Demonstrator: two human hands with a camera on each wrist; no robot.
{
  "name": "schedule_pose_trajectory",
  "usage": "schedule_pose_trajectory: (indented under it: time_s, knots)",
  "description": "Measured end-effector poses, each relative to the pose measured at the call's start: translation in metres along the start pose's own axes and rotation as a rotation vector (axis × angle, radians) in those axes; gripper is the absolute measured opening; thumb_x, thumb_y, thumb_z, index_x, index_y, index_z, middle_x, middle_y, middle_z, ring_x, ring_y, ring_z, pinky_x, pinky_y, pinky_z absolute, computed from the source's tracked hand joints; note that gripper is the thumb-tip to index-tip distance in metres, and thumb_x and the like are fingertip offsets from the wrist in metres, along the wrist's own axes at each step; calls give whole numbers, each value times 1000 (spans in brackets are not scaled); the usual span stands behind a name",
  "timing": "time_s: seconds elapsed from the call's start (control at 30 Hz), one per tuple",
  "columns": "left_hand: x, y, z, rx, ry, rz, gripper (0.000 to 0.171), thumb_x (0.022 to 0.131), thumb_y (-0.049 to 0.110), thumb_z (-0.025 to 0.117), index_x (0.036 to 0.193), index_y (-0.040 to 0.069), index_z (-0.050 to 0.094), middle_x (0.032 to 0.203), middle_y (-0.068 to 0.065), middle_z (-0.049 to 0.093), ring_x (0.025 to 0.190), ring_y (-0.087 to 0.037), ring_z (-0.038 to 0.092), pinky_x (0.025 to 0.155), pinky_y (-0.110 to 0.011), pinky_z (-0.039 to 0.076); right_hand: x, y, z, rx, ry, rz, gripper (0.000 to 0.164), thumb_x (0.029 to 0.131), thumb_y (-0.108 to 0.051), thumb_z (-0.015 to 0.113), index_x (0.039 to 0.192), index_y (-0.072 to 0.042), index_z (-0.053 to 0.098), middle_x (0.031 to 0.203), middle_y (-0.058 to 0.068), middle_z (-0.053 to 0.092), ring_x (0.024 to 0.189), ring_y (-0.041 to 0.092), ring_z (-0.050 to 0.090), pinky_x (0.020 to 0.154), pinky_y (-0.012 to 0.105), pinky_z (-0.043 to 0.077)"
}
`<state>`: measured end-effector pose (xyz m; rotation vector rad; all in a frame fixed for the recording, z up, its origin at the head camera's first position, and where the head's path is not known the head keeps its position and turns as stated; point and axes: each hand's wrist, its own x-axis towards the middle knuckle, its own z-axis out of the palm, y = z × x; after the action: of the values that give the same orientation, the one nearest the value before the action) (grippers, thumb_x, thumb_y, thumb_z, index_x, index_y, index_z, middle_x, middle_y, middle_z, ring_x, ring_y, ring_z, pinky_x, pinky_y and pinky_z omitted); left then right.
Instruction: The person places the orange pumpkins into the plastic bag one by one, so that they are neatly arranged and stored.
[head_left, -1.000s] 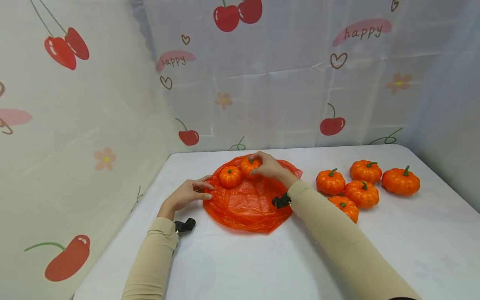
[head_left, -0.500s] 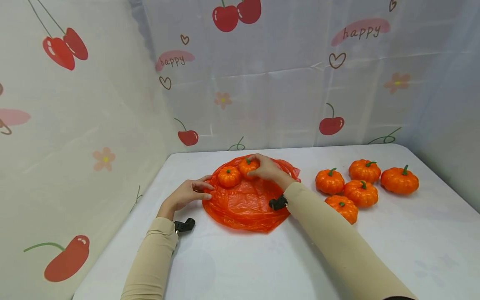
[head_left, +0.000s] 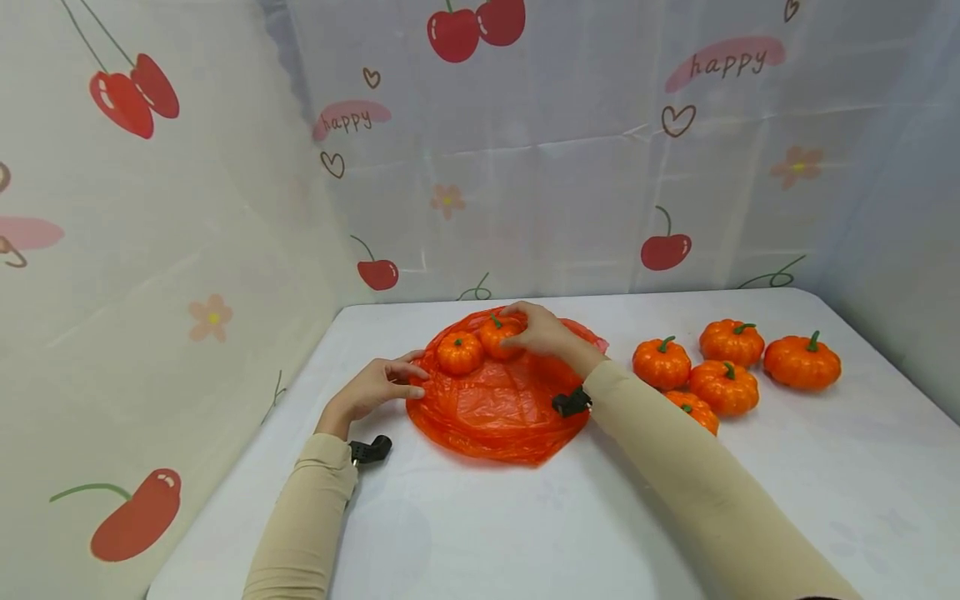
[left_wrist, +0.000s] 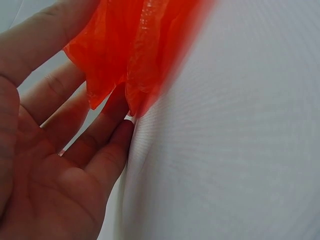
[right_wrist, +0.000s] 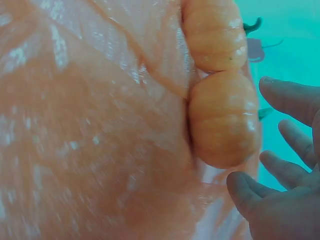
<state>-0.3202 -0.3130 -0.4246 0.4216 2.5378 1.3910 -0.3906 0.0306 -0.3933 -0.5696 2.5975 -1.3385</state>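
An orange-red plastic bag (head_left: 495, 408) lies spread on the white table, with two small orange pumpkins on its far part. My right hand (head_left: 543, 333) is at the right-hand pumpkin (head_left: 496, 340), thumb and fingers spread around it. In the right wrist view, gaps show between the fingertips and that pumpkin (right_wrist: 223, 122). Its neighbour, the left-hand pumpkin (head_left: 460, 353), sits right up against it. At the bag's left edge is my left hand (head_left: 371, 387), fingers parted and loosely bent. The left wrist view has those fingers behind the hanging bag edge (left_wrist: 145, 45).
Several more pumpkins (head_left: 723, 388) stand in a group on the right of the table (head_left: 480, 533). Printed cloth with cherries (head_left: 525, 192) closes off the back and the left side. A small black device is strapped to each wrist.
My right hand has drawn slightly to the right, its fingers wider around the right-hand pumpkin. Both pumpkins on the bag and my left hand keep their places.
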Motion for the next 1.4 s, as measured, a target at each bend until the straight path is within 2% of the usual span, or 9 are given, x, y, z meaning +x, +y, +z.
schedule_pose_trajectory:
  time_s: [0.17, 0.3, 0.57, 0.83, 1.0, 1.13, 1.4]
  knots:
    - [0, 0, 1, 0, 2, -8, 35, 87, 25, 84, 119, 11, 77, 164, -3, 42, 156, -32, 31, 116, -46, 46, -4, 1, -12, -56, -4, -50, 57, 89, -26, 81, 140, -15, 58, 154, 13, 49, 143, 36, 44, 122, 56, 34]
    - [0, -1, 2, -8, -4, -12, 35, 87, 25, 84, 119, 11, 77, 164, -3, 42, 156, -33, 31, 113, -42, 49, -11, 0, -21, -66, -12, -53, 59, 90, -29, 80, 142, -13, 57, 154, 14, 49, 142, 38, 45, 120, 59, 36]
    - [-1, -3, 2, 7, 3, -15, 35, 87, 27, 84, 119, 13, 78, 165, -2, 41, 155, -33, 33, 112, -44, 49, -35, -12, -35, -31, -85, -57, 58, 93, -29, 77, 144, -14, 55, 159, 10, 44, 149, 45, 38, 116, 64, 39]
    - [-1, -7, 4, 13, 10, -22, 36, 86, 28, 84, 119, 13, 78, 165, -2, 41, 154, -34, 35, 111, -43, 50, -63, -20, -42, -50, -109, -132, 52, 90, -30, 79, 137, -18, 58, 158, 8, 47, 148, 44, 41, 110, 60, 48]
    - [1, -5, 3, 18, 7, -18, 36, 87, 28, 84, 118, 14, 78, 165, -2, 42, 154, -34, 35, 113, -45, 49, -83, -19, -49, -40, -131, -165, 50, 92, -27, 79, 136, -19, 58, 158, 9, 47, 149, 44, 41, 111, 60, 47]
    - [2, -4, 2, 28, 12, -9, 35, 86, 29, 85, 117, 15, 79, 164, -1, 43, 154, -32, 36, 114, -45, 47, -99, -19, -58, -44, -136, -172, 50, 92, -27, 78, 138, -19, 58, 158, 10, 47, 148, 45, 40, 114, 61, 42]
    - [4, -4, 1, 23, 13, -13, 36, 86, 29, 85, 118, 14, 78, 164, -1, 43, 153, -32, 37, 114, -44, 48, -131, -6, -77, -14, -135, -113, 53, 91, -29, 79, 139, -23, 57, 158, 9, 46, 148, 46, 38, 110, 61, 47]
